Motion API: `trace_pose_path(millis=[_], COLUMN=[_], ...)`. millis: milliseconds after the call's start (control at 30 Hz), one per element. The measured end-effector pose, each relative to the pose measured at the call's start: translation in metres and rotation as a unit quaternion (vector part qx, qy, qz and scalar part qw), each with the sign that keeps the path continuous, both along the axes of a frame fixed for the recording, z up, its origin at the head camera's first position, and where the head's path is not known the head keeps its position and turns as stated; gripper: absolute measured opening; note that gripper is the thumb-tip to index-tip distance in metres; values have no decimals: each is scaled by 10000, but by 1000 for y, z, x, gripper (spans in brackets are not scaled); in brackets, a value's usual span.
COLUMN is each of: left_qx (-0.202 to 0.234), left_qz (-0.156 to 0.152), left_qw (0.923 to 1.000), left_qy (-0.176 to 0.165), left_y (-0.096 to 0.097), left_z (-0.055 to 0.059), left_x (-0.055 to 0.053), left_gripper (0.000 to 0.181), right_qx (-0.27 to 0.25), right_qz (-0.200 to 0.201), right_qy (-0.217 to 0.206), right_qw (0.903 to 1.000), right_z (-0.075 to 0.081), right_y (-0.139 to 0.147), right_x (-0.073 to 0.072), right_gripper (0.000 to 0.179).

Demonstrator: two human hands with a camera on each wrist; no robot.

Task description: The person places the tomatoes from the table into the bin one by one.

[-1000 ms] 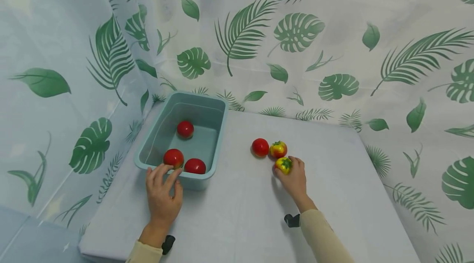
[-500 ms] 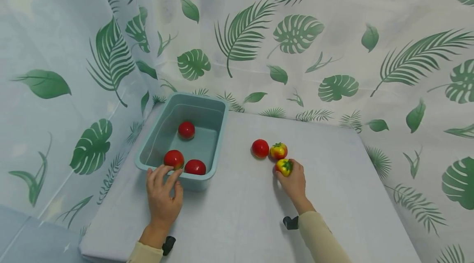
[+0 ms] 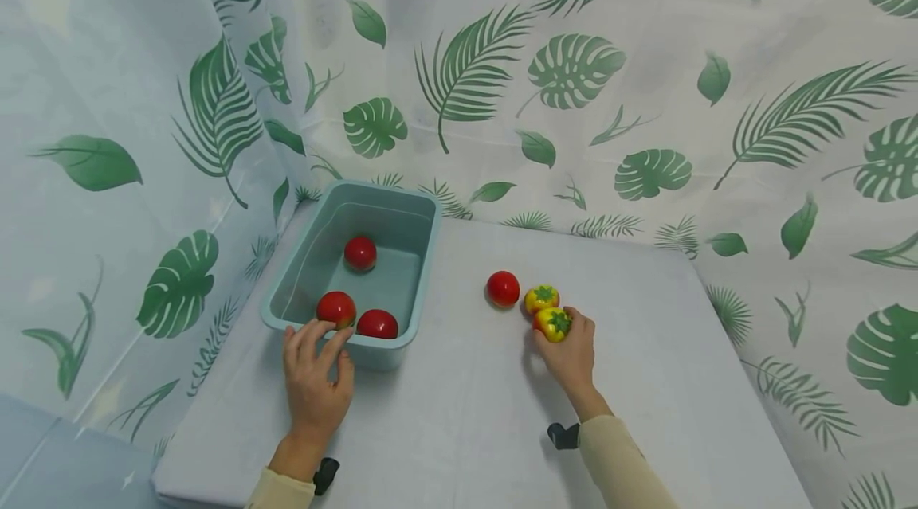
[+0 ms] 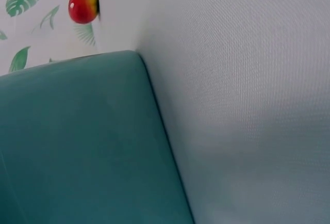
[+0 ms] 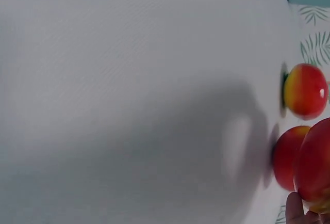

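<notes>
My right hand [image 3: 571, 351] pinches a red-and-yellow tomato [image 3: 555, 324] with a green star-shaped top; in the right wrist view, fingertips touch the underside of this tomato [image 5: 314, 162]. Just behind it, a second red-and-yellow tomato [image 3: 541, 299] stands so close that they overlap in view. A red tomato [image 3: 504, 288] lies on the table a little to the left. My left hand [image 3: 315, 381] rests at the near rim of a blue-green bin [image 3: 423, 270], fingers loosely bent. Inside the bin are three red tomatoes [image 3: 360, 252]. The left wrist view hides my left fingers.
A white cloth covers the table [image 3: 466, 413]. Leaf-printed curtains [image 3: 502, 79] stand behind it and at the left. The bin's outer wall [image 4: 93, 146] fills much of the left wrist view.
The tomato behind the held one has turned, its green top now facing up, and shifted slightly nearer. The held tomato has tilted a little. My left hand stays at the bin rim.
</notes>
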State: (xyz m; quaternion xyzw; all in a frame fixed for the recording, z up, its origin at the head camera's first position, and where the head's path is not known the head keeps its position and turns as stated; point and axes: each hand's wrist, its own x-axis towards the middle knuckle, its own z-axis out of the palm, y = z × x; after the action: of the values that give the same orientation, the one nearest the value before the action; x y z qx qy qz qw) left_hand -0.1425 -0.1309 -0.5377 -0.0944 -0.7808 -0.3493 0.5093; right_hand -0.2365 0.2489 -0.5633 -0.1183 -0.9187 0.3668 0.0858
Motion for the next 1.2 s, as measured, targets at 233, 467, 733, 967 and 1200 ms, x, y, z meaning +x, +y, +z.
trace_pose_path(millis=[233,467,733,967,1200], left_qx=[59,56,-53,-132,-100], left_qz=[-34,-14,-77,-73,-64], left_qw=[10000,10000,9999,9995,9996], left_qy=[53,16,-142,-290,-238], left_y=[0,-2,-2,-4,-2], left_z=[0,2,2,1,1], left_x=[0,0,2,3,4], left_gripper=[29,29,30,31,31], right_qx=[-187,-481,-530,-710,-804], right_qz=[121,424,1180,1798,2520], right_qy=[488,910,1316,1501,1821], right_qw=[9986,9938,9828,9696,9470], right_z=[21,44,81,109,120], right_y=[-14,-39,-86,-127,-157], right_x=[1,-4,-12,-9,-7], right_gripper=[73,72,68,70,69])
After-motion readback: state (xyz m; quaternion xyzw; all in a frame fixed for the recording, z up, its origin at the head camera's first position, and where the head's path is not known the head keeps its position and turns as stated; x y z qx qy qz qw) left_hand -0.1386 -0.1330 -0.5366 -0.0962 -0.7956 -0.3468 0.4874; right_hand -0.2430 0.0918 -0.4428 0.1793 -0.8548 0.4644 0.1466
